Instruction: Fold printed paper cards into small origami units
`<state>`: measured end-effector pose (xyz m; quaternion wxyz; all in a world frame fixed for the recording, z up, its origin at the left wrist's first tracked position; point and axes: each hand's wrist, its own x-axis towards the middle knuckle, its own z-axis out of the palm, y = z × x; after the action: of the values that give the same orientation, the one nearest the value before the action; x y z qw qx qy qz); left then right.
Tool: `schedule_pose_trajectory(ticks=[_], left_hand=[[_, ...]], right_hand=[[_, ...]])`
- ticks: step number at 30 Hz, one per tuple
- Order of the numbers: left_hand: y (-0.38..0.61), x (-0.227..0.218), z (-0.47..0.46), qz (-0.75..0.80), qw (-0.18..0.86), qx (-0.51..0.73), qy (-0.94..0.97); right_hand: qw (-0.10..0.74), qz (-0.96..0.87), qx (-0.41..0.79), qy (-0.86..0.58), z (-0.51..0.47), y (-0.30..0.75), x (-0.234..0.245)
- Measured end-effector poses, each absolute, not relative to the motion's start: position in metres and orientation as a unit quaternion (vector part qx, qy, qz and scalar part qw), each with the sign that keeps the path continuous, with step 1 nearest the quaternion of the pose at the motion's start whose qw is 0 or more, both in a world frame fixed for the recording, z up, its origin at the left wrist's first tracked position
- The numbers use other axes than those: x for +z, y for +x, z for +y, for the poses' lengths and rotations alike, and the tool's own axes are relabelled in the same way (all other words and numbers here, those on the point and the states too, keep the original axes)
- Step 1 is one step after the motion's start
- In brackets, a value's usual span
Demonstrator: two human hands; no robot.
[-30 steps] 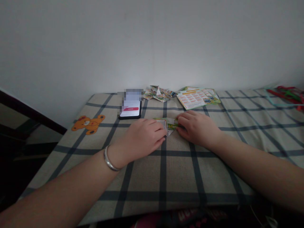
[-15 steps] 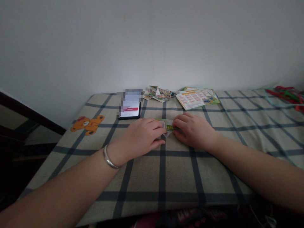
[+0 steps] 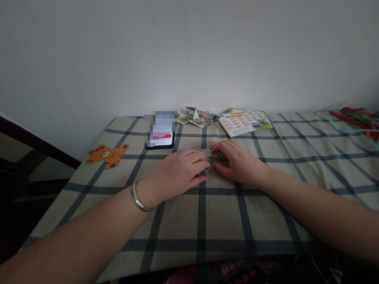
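A small folded printed paper [image 3: 212, 159], green and white, lies on the checked cloth between my two hands. My left hand [image 3: 180, 171] covers its left part, fingers pressing it down and thumb a little apart on the near side. From the other side, the curled fingers and thumb of my right hand [image 3: 238, 162] grip the paper's right part. Much of the paper is hidden under the fingers.
A phone [image 3: 162, 132] with a lit screen lies beyond my left hand. Folded paper pieces [image 3: 198, 116] and flat printed sheets [image 3: 238, 123] rest near the wall. An orange bear picture [image 3: 108, 156] is at left, and a clear tray [image 3: 349, 125] with red and green items at far right.
My right hand's fingers have arched, with a wider gap between fingers and thumb over the paper. My left hand has barely shifted, still pressing the paper.
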<state>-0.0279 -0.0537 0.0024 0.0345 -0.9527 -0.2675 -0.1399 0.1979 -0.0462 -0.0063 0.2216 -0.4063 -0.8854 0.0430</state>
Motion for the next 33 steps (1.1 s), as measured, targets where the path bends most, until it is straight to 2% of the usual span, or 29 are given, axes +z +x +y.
schedule_pose_trajectory(ticks=[5, 20, 24, 30, 33], left_hand=[[-0.028, 0.002, -0.052, -0.267, 0.019, -0.149, -0.952], [-0.033, 0.008, -0.05, -0.217, 0.149, -0.132, -0.956], [-0.035, 0.007, -0.047, -0.204, 0.123, -0.141, -0.961], [-0.039, 0.0, -0.041, -0.203, 0.02, -0.172, -0.964], [-0.04, -0.001, -0.04, -0.194, 0.013, -0.175, -0.965]], right_hand=[[0.228, -0.884, 0.053, -0.406, -0.045, 0.197, -0.006], [0.249, -0.882, 0.05, -0.397, -0.043, 0.202, -0.001], [0.237, -0.893, 0.037, -0.382, -0.041, 0.203, -0.002], [0.219, -0.919, 0.003, -0.329, -0.04, 0.206, 0.002], [0.212, -0.932, -0.03, -0.293, -0.039, 0.21, 0.005]])
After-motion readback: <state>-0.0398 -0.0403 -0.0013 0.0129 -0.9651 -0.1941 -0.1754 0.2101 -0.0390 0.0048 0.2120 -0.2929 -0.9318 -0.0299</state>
